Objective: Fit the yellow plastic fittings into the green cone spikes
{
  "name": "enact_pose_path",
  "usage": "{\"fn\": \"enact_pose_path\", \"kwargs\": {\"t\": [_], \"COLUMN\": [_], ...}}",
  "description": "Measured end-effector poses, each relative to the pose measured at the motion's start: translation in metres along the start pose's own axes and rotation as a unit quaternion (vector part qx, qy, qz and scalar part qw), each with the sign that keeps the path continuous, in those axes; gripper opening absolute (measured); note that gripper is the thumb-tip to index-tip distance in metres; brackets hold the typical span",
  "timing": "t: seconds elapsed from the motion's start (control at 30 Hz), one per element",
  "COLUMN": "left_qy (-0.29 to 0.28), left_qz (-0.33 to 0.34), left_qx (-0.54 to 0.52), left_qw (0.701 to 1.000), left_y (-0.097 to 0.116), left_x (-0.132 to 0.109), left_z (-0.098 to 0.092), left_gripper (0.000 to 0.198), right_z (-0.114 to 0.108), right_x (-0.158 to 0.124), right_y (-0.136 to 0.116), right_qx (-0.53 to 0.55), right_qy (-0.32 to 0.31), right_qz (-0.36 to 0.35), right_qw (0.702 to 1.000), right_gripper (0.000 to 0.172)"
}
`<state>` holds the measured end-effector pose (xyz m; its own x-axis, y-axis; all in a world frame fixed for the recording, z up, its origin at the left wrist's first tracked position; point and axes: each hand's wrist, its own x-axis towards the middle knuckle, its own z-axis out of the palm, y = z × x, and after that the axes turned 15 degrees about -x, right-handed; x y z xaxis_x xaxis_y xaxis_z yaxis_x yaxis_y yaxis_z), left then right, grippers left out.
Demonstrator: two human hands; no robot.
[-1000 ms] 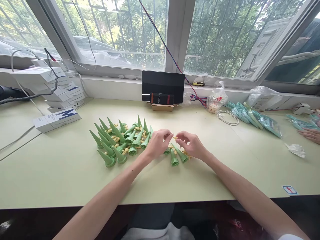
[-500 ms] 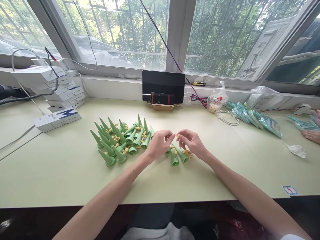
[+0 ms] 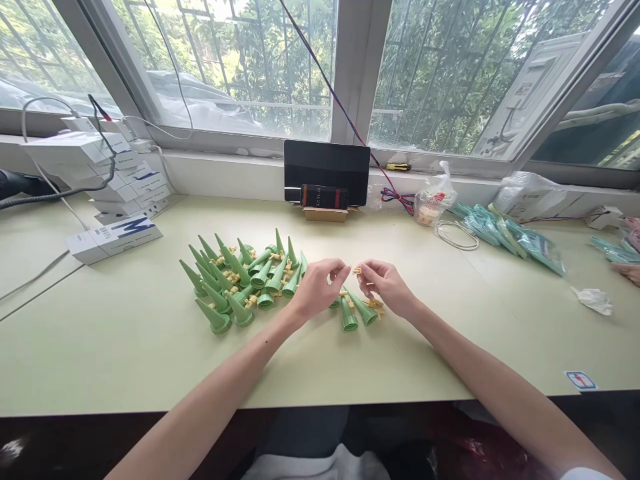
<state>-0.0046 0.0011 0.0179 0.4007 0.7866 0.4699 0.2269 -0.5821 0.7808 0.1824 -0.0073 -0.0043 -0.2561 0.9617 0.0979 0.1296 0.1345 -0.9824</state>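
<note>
My right hand [image 3: 384, 285] pinches a small yellow plastic piece [image 3: 357, 271] between thumb and fingertips. Facing it, my left hand [image 3: 323, 285] has its thumb and fingers pressed together; whatever is in them is too small or hidden to name. Below the hands lie a few green cone-shaped nozzle caps [image 3: 349, 316], with more yellow pieces [image 3: 374, 304] beside them, partly covered by my right hand. To the left of my left hand is a group of several green nozzle caps [image 3: 213, 297], some upright and some on their sides, with yellow pieces [image 3: 233, 276] scattered among them.
A phone [image 3: 324, 197] leans on a cardboard stand before a dark screen [image 3: 327, 163]. White boxes [image 3: 115, 239] stand at left. A plastic bag [image 3: 434, 200], coiled cable [image 3: 456, 237], teal packets [image 3: 537, 248] and crumpled tissue [image 3: 594, 301] lie right; another person's hand [image 3: 627, 272] shows there.
My right hand has drawn slightly away from my left, and the yellow piece shows more clearly in it. At the far right, the other person's hand and a teal packet have shifted right.
</note>
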Motion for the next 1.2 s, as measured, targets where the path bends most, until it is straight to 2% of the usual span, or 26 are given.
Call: {"fn": "enact_pose_path", "kwargs": {"t": [0.4,0.83,1.2], "left_qy": [-0.015,-0.003,0.010], "left_qz": [0.022,-0.017,-0.007], "left_qx": [-0.016,-0.029,-0.021], "left_qw": [1.000,0.999,1.000], "left_y": [0.0013,-0.0007,-0.0024], "left_x": [-0.0008,0.0000,0.0004], "left_z": [0.0005,0.0003,0.0008], "left_gripper": [0.018,0.029,0.028], "right_z": [0.0019,0.0010,0.0004], "right_x": [-0.0007,-0.0013,-0.0008], "right_y": [-0.0001,-0.0020,-0.0007], "right_qx": [-0.023,-0.005,0.016], "right_qy": [-0.011,-0.001,-0.008], "right_qz": [-0.014,-0.014,-0.002], "right_qw": [1.000,1.000,1.000], "right_gripper": [0.040,0.033,0.033]}}
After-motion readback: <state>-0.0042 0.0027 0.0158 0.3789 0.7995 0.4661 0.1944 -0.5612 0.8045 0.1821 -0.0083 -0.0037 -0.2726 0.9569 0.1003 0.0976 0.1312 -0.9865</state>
